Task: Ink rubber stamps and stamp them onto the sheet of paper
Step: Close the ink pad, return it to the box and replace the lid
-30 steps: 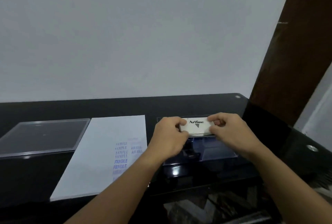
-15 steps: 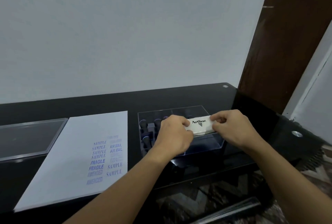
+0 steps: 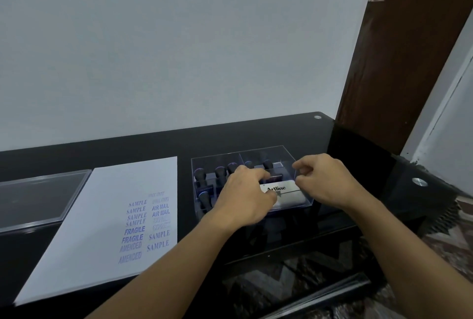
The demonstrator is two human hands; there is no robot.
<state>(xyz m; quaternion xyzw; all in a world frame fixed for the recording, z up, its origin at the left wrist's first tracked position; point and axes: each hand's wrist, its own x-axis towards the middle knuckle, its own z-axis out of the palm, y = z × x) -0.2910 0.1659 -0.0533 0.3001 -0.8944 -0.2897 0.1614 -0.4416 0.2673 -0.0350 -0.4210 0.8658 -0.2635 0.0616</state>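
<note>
Right of centre, the pad (image 3: 284,192) lies in the clear box (image 3: 266,150) beside the stamps (image 3: 199,175); the paper (image 3: 102,216) is lower left. The left hand (image 3: 245,198) covers the pad's left end, and I cannot tell whether its fingers grip. The right hand (image 3: 325,180) hovers, fingers loosely curled, empty. The pad should probably sit flat, clear of stamp handles.
</note>
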